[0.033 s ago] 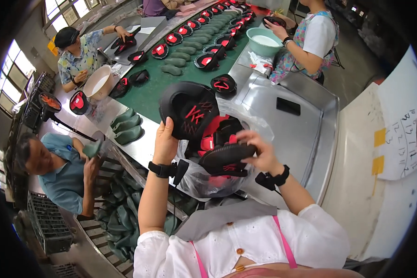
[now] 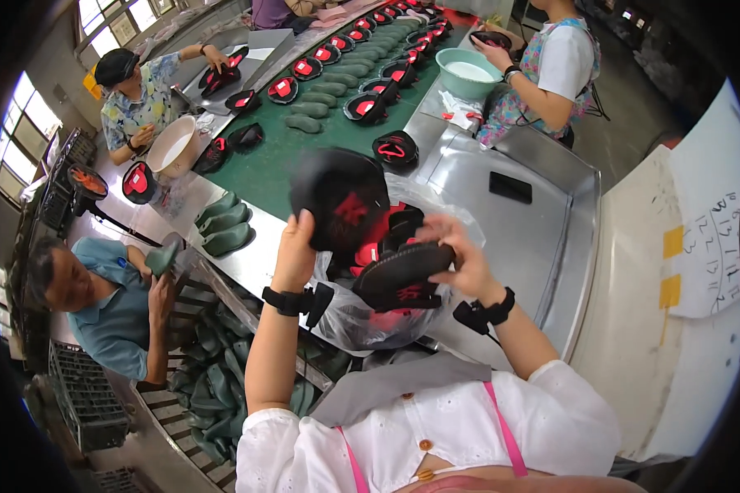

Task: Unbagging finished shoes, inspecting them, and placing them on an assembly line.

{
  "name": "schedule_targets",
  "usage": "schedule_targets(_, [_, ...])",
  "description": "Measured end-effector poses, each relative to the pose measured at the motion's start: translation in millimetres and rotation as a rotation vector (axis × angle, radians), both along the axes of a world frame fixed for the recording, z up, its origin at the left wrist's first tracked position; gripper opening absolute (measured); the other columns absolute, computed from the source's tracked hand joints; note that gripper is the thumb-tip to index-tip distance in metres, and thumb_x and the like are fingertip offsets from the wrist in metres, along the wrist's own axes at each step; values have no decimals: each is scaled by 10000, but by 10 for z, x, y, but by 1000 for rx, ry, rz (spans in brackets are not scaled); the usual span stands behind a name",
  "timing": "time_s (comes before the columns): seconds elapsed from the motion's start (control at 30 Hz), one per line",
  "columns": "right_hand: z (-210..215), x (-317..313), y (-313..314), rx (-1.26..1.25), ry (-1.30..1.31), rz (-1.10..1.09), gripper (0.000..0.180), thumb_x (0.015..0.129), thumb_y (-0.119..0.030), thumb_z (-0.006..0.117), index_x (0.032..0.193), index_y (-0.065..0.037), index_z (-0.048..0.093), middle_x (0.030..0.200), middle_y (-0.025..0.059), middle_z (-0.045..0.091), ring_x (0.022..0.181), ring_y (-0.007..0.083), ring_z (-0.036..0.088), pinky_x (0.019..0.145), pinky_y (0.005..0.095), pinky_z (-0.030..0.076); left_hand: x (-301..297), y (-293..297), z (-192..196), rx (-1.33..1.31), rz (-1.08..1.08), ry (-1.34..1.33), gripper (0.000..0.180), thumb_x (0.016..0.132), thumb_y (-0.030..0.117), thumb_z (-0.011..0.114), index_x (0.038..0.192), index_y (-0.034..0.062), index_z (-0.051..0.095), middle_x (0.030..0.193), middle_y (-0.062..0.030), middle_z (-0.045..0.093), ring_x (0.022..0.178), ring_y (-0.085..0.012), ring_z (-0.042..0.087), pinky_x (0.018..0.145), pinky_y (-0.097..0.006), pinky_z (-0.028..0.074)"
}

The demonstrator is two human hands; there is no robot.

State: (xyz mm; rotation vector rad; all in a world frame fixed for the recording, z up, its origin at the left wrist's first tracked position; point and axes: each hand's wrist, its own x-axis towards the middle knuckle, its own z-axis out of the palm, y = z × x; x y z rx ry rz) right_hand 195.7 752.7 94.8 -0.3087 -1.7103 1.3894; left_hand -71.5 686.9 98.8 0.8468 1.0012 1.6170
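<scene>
Bright paned windows point(image 2: 30, 123); dark floor point(image 2: 633, 115)

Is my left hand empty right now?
No, the left hand holds a black-and-red shoe upper by its lower left edge.

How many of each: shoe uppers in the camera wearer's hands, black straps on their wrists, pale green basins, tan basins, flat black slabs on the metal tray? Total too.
Held shoe uppers: 2, one in the left hand, one in the right hand
Black wrist straps: 2
Pale green basin: 1
Tan basin: 1
Flat black slab: 1
Total: 7
</scene>
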Motion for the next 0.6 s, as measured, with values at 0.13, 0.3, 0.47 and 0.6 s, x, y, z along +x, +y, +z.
schedule_targets(0.13, [-206, -54, 255, -356, -211, -19, 494, 648, 65, 651, 1108, -35, 500, 1186, 91, 504, 1071, 158, 506, 901, 269, 392, 633, -178, -80, 82, -468, 545, 457, 686, 209, 729, 1027, -35, 547, 940, -122, 599, 884, -185, 571, 780, -289, 454])
schedule_targets(0.3, [-499, -23, -3, -594, -27, -121, 432, 788, 6, 590, 1174, -13, 396, 1262, 127, 431, 1142, 209, 458, 897, 327, 426, 382, -76, -26, -378, -215, 575, 467, 712, 174, 716, 1098, -33, 553, 972, -97, 630, 841, -147, 593, 783, -292, 469])
schedule_targets(0.47, [-614, 179, -31, -614, -148, -44, 333, 843, -34, 537, 1154, -25, 417, 1137, 125, 529, 1029, 206, 551, 791, 297, 473, -878, 382, -464, -323, 379, -366, 229, 786, 285, 685, 896, 93, 626, 824, -6, 633, 647, -122, 577, 580, -239, 459])
schedule_targets(0.6, [-555, 366, -119, -649, -251, -25, 281, 859, -60, 526, 1124, -14, 445, 1018, 111, 590, 909, 204, 607, 750, 278, 471, -1517, 540, -778, -340, 545, -331, 179, 757, 222, 718, 809, 91, 608, 752, -9, 624, 600, -118, 572, 474, -222, 432])
